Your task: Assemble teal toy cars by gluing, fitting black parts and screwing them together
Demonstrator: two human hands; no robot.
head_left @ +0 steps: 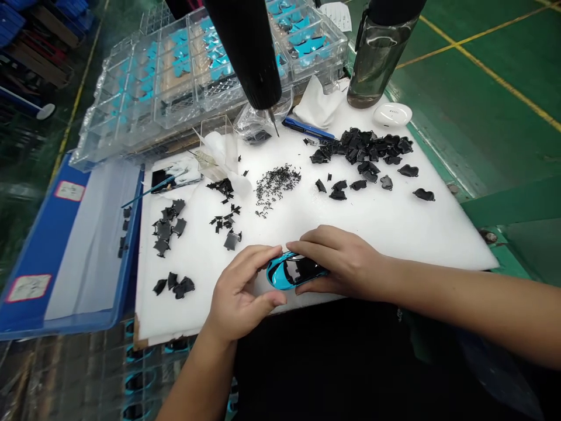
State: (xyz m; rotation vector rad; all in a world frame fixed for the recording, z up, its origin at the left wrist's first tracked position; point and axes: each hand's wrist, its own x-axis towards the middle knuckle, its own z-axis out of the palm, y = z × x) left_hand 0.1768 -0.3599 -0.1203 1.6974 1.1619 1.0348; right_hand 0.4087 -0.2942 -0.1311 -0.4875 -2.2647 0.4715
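Note:
A small blue toy car body [291, 272] with black windows rests at the near edge of a white foam pad [394, 225]. My left hand [241, 292] grips its left end with thumb and fingers curled round it. My right hand [342, 260] covers its right side, fingers closed over the roof. Both hands hold the car together. A heap of tiny black screws [277, 180] lies in the middle of the pad, beyond the hands.
Black plastic parts lie in a pile at the back right [372, 151] and in scattered groups at the left [169, 228]. A hanging black power screwdriver [248, 52] points down over the pad. Clear trays of blue parts [184, 70], a bottle [377, 55] and a blue bin [48, 251] surround it.

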